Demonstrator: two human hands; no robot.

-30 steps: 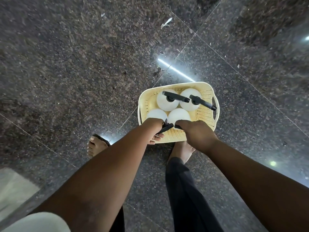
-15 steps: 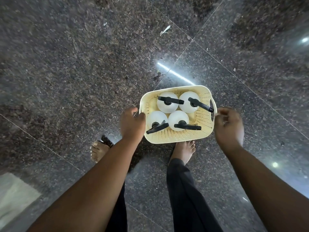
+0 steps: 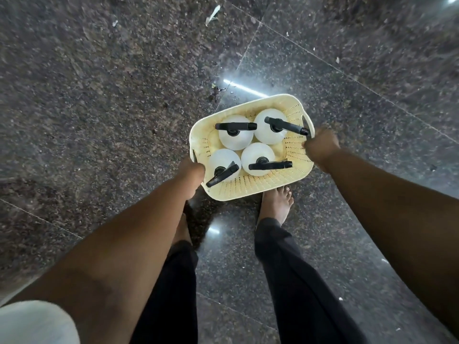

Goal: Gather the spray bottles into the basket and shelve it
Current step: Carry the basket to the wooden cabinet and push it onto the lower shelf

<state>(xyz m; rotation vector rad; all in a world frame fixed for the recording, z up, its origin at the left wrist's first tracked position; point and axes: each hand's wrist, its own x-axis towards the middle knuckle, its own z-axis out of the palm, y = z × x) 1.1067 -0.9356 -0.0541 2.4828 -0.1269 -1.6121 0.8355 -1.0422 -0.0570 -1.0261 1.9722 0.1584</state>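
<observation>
You have one cream perforated basket (image 3: 250, 187) in front of you, above the dark speckled stone floor (image 3: 99, 95), and both of your hands are on it; your left hand (image 3: 191, 173) is closed around the rim at the basket's left end, beside the handle slot there; your right hand (image 3: 321, 145) is closed in a fist on the rim at the right end, next to the other handle slot, though it is blurred and you cannot make out the single fingers; inside the basket you have four white spray bottles, all upright and packed two by two, each with one black trigger head; count them as the far-left bottle (image 3: 236, 137), the far-right bottle (image 3: 270, 127), the near-left bottle (image 3: 223, 165) and the near-right bottle (image 3: 257, 158); neighbouring bottles touch or nearly touch; your two bare feet show below the basket, the right foot (image 3: 277, 204) plainly, the left foot (image 3: 182, 228) partly hidden by your forearm; two dark trouser legs (image 3: 293, 281) run down to them
</observation>
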